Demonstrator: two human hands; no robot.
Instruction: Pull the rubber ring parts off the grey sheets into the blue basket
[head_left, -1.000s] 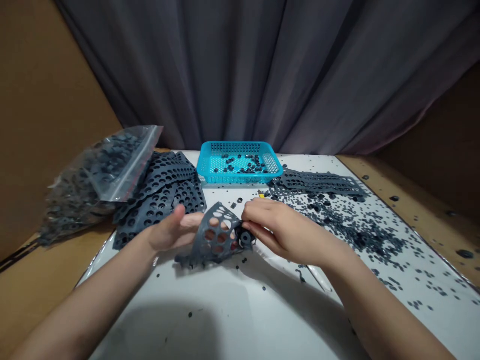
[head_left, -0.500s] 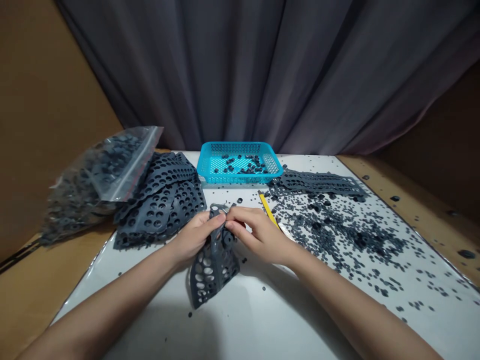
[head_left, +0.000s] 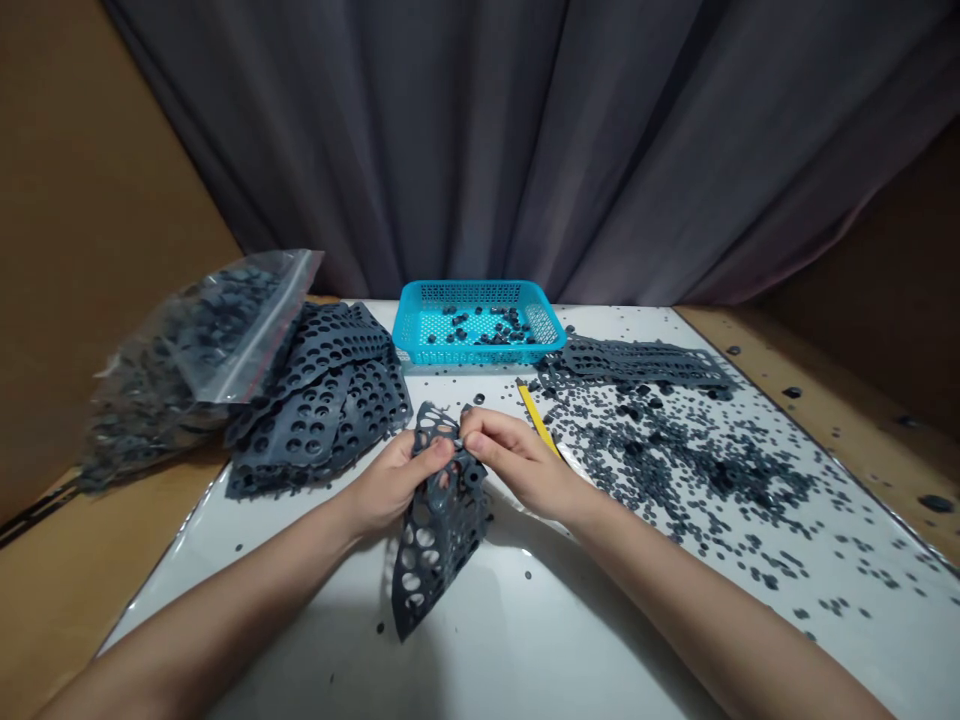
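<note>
A dark grey rubber sheet (head_left: 429, 540) full of round holes hangs bent over the middle of the white table. My left hand (head_left: 409, 470) grips its upper left part, thumb on top. My right hand (head_left: 517, 455) pinches the sheet's upper right side, thumb and forefinger pressed together close to the left thumb. What exactly lies between the right fingertips is too small to make out. Lower down, the sheet hangs free, its tip pointing toward me.
A turquoise basket (head_left: 480, 355) with small dark pieces stands at the back. On the left are stacked rubber sheets (head_left: 315, 400) and a clear zip bag (head_left: 195, 370) of dark parts. Right are a yellow strip (head_left: 538, 418), punched sheets (head_left: 645, 362) and scattered dark bits (head_left: 690, 465).
The rubber sheet has turned, its lower tip swinging slightly right and nearer to me. More of its holed top shows above my left thumb. My right hand has shifted a little right.
</note>
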